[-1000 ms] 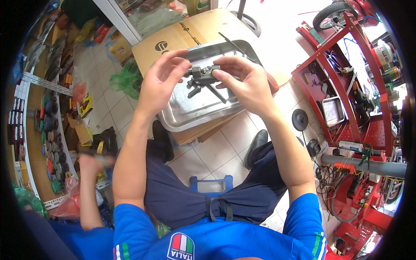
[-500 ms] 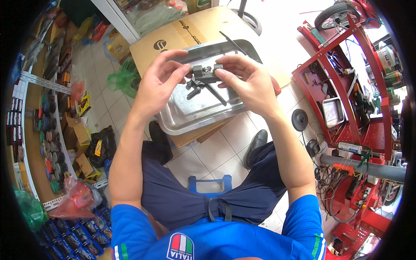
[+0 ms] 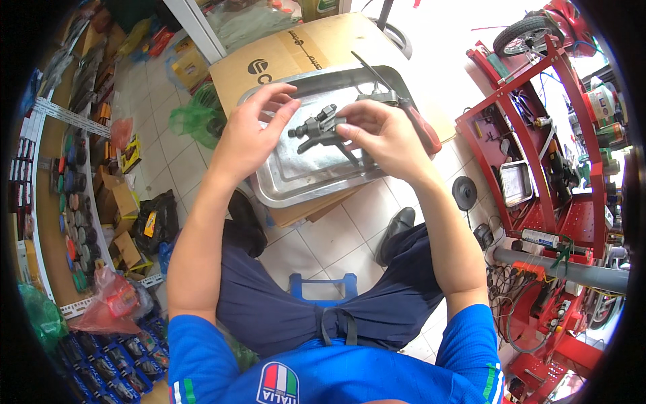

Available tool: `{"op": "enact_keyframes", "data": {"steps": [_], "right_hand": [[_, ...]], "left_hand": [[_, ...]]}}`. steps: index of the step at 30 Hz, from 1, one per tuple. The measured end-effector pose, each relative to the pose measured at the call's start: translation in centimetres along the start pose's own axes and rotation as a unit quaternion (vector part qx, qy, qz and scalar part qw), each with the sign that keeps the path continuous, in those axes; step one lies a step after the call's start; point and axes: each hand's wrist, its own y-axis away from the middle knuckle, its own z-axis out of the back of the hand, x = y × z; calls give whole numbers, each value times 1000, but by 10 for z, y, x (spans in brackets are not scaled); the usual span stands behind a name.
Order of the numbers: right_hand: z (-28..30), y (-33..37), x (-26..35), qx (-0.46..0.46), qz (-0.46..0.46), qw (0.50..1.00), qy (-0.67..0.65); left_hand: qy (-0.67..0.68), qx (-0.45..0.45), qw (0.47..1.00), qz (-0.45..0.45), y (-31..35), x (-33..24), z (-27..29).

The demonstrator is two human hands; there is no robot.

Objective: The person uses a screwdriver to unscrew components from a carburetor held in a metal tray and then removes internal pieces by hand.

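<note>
My right hand (image 3: 387, 135) pinches a dark grey metal tool (image 3: 321, 131) between thumb and fingers. This tool has a stepped round end pointing left, a short hexagonal piece pointing up and a bar slanting down. Just left of it, my left hand (image 3: 252, 131) is off the tool, thumb and fingers apart with nothing between them. Both hands are over a shallow metal tray (image 3: 279, 195). A screwdriver with a red handle (image 3: 422, 130) lies at the tray's right side, partly behind my right hand. Near it are a thin dark rod (image 3: 370, 69) and another metal part (image 3: 377, 96).
The tray stands on a cardboard box (image 3: 232, 71) in front of my knees. To the right is a red tool rack (image 3: 538, 135) with tools and a small tray. Shelves of goods (image 3: 81, 202) line the left. A blue stool edge (image 3: 323, 277) shows between my legs.
My left hand has let go of the tool's left end and drawn slightly away. The tool has turned in my right hand, and the red screwdriver handle shows more.
</note>
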Motion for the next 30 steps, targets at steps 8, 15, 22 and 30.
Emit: {"op": "enact_keyframes", "data": {"steps": [8, 15, 22, 30], "right_hand": [[-15, 4, 0, 70, -77, 990, 97], [-18, 3, -7, 70, -65, 984, 151], [-25, 4, 3, 42, -78, 968, 237], [-26, 6, 2, 51, -43, 949, 307]], "left_hand": [[-106, 81, 991, -30, 3, 5, -2], [-160, 101, 982, -29, 7, 13, -12], [-223, 92, 970, -20, 13, 11, -18], [-193, 85, 975, -71, 13, 20, -5]]}}
